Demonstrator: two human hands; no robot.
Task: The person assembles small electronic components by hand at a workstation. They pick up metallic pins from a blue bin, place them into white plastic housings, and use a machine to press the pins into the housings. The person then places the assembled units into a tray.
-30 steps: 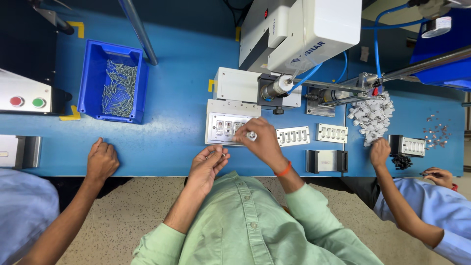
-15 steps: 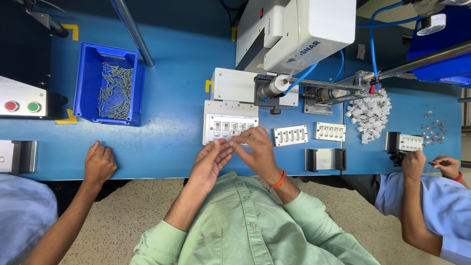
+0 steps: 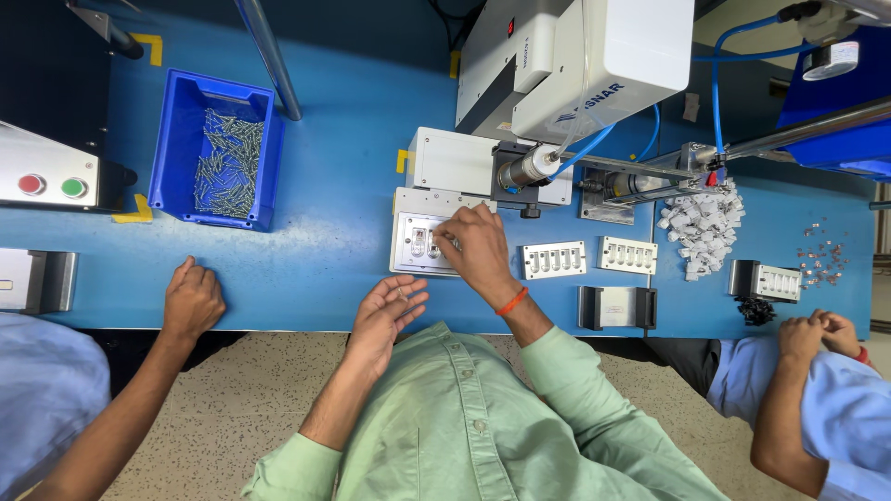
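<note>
At the far left a grey control box with one red and one green round button (image 3: 46,176) is sitting on the blue tabletop (image 3: 325,232). Beside it a blue rectangular plastic bin (image 3: 218,148) is holding a heap of thin metal pins. A co-worker's hand (image 3: 192,301) is resting in a loose fist on the tabletop's near edge.

The person in the green shirt is holding the left hand (image 3: 385,311) palm up at the tabletop's edge, fingers apart and gently curled, with a tiny metal piece lying in the palm. The right hand (image 3: 478,246), an orange band on its wrist, is reaching over the white rectangular fixture plate (image 3: 418,246), fingers pinched together at its row of slots; what they are gripping is too small to tell.

Behind the plate a boxy grey-and-white machine (image 3: 575,56) with blue hoses is standing. Further right, two white slotted blocks (image 3: 554,260) are lying flat, then a pile of small white plastic parts (image 3: 701,223), and another co-worker's clasped hands (image 3: 817,336).
</note>
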